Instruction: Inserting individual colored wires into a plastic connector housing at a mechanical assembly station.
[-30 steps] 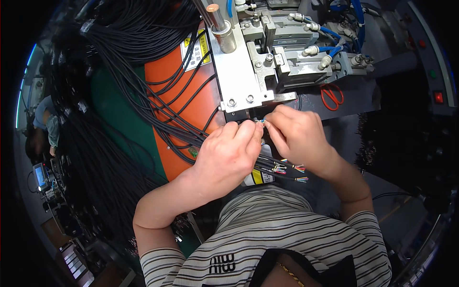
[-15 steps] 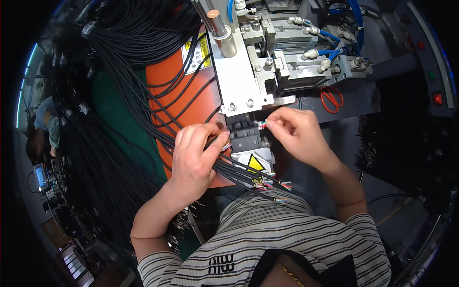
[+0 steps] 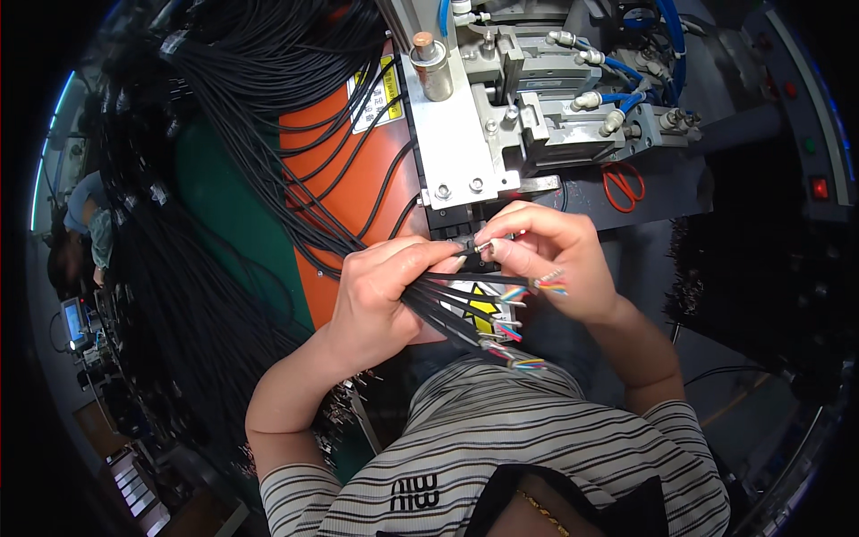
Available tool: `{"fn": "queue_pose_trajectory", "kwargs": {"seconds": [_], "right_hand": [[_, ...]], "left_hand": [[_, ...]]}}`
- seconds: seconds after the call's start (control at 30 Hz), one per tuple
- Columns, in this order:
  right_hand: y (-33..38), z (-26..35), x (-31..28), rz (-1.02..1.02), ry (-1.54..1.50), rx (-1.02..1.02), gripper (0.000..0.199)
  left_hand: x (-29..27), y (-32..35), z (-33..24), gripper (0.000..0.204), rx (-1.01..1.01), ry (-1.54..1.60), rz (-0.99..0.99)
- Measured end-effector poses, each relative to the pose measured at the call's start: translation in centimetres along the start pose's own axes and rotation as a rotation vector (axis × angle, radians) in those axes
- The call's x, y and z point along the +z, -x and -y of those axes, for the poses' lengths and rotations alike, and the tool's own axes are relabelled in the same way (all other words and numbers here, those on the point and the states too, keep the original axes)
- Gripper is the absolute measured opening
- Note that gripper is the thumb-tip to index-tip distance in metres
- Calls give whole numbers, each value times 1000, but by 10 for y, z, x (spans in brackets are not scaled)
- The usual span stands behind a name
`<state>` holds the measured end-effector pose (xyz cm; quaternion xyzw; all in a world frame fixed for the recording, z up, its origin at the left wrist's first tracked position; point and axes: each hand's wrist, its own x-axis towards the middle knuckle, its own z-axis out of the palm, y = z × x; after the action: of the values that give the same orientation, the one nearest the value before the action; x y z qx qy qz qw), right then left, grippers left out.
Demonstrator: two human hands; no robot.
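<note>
The left hand [image 3: 380, 285] has its grip around black cables [image 3: 454, 326]. From it, the right hand [image 3: 562, 266], pinching a cable tip [image 3: 479, 248], is at three o'clock; red handles [image 3: 625, 186], at two.

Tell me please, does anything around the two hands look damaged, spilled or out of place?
Nothing clearly stands out. The black cables in the left hand fan out unevenly, coloured wires exposed at their ends, which looks untidy rather than damaged.

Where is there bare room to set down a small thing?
The dark grey surface right of the red handles; the green surface left of the orange panel, between black cables. Crowded: around the left hand and right hand, with coloured wire ends.
</note>
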<state>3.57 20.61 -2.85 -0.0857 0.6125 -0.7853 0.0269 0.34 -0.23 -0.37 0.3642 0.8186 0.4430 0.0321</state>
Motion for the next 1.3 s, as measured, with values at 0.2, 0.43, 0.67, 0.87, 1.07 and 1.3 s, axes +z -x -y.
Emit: {"fn": "queue_pose_trajectory", "kwargs": {"seconds": [0.2, 0.43, 0.67, 0.87, 1.07, 1.3], "right_hand": [[-6, -7, -21, 180, -698, 589, 12], [8, 4, 2, 45, -407, 389, 19], [18, -23, 23, -179, 851, -580, 46], [14, -10, 3, -73, 180, -163, 27], [7, -7, -5, 61, -367, 174, 20], [4, -9, -7, 58, -96, -14, 24]], "left_hand": [[11, -7, -8, 32, 370, -415, -34], [21, -11, -7, 19, 247, -295, -29], [20, -12, -6, 12, 59, -48, -61], [20, -12, -6, 15, 67, -100, -17], [7, -18, -4, 17, -56, 226, 116], [1, -14, 6, 11, -254, 543, 261]]}}
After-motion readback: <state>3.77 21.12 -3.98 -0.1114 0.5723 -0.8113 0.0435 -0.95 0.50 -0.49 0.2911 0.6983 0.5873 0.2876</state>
